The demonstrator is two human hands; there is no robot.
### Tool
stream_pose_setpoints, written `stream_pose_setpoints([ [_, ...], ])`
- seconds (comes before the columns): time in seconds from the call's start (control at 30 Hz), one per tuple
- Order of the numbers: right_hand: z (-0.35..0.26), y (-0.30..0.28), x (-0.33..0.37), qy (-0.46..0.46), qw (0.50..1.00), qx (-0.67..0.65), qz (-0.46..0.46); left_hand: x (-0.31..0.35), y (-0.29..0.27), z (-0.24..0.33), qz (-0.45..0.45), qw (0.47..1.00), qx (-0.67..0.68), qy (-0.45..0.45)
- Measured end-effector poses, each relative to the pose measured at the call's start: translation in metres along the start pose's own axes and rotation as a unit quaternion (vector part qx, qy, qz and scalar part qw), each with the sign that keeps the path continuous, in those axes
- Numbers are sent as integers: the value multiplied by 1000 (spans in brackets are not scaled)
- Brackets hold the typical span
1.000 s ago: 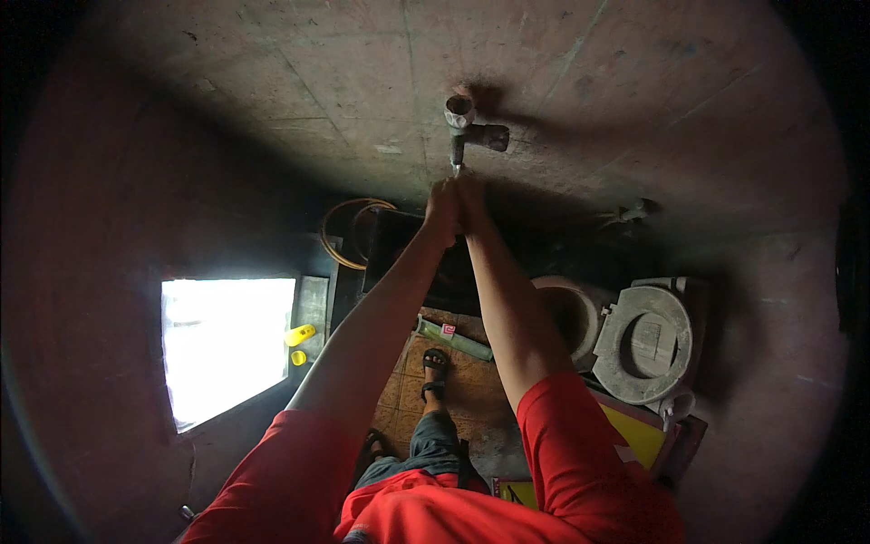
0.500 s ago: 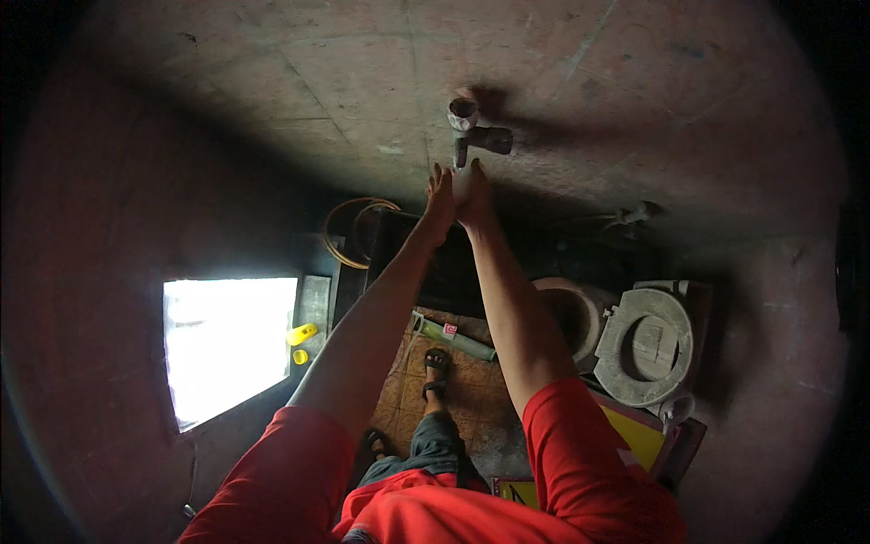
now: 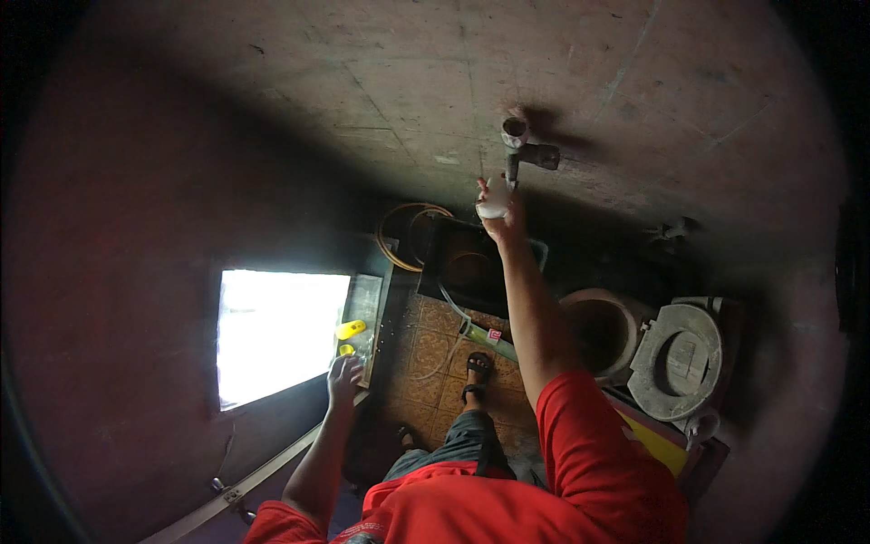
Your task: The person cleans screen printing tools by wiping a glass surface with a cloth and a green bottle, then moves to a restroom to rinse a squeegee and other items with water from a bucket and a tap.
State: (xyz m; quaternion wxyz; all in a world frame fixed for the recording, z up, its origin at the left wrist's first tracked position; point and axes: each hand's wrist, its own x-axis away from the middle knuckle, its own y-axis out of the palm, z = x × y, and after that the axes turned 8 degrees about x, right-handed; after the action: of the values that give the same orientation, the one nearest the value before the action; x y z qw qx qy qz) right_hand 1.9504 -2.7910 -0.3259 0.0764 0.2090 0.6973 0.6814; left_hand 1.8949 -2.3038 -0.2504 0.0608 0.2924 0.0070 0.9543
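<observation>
At the wall tap (image 3: 514, 156), my right hand (image 3: 509, 222) is closed round a small white rounded thing (image 3: 495, 198). It sits right under the spout, and its exact kind is not clear. My left hand (image 3: 343, 381) reaches to the window ledge, fingers stretched out. Its fingertips are at a small yellow cap (image 3: 347, 350); whether they touch it I cannot tell. Just beyond lies a yellow bottle-like piece (image 3: 351, 329). Pale specks, like droplets, show to the right of the ledge.
A bright window (image 3: 281, 335) opens on the left. Below the tap stands a dark tub (image 3: 438, 272) beside a coiled hose (image 3: 396, 238). A round bucket (image 3: 625, 317) and a toilet seat (image 3: 675, 363) are on the right. A greenish tube-like packet (image 3: 489, 339) lies on the tiled floor (image 3: 430, 349).
My left hand has left the tap and moved down and left to the window ledge. My right hand stays under the spout, where the white thing now shows more fully. The view has shifted.
</observation>
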Motion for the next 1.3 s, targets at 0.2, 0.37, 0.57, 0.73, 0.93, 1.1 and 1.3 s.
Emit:
stream_pose_setpoints([
  [0.2,18,43,-6,-47,951,122,281,135,-142,-5,144,984,-21,-99],
  [0.37,-25,-30,-41,-134,844,421,303,189,-170,-34,134,978,-76,-144],
  [0.57,-2,40,-23,-86,932,171,307,244,-177,-54,167,970,-31,-175],
  [0.73,-9,40,-12,-43,971,182,147,253,-188,-48,190,965,-4,-181],
  [0.93,-16,14,-29,-80,882,277,372,278,-202,-63,210,958,-19,-194],
  [1.1,-16,20,-26,-101,847,331,403,305,-208,-79,224,952,-10,-208],
  [1.3,-4,49,-9,-75,950,186,238,322,-213,-79,241,945,-37,-217],
])
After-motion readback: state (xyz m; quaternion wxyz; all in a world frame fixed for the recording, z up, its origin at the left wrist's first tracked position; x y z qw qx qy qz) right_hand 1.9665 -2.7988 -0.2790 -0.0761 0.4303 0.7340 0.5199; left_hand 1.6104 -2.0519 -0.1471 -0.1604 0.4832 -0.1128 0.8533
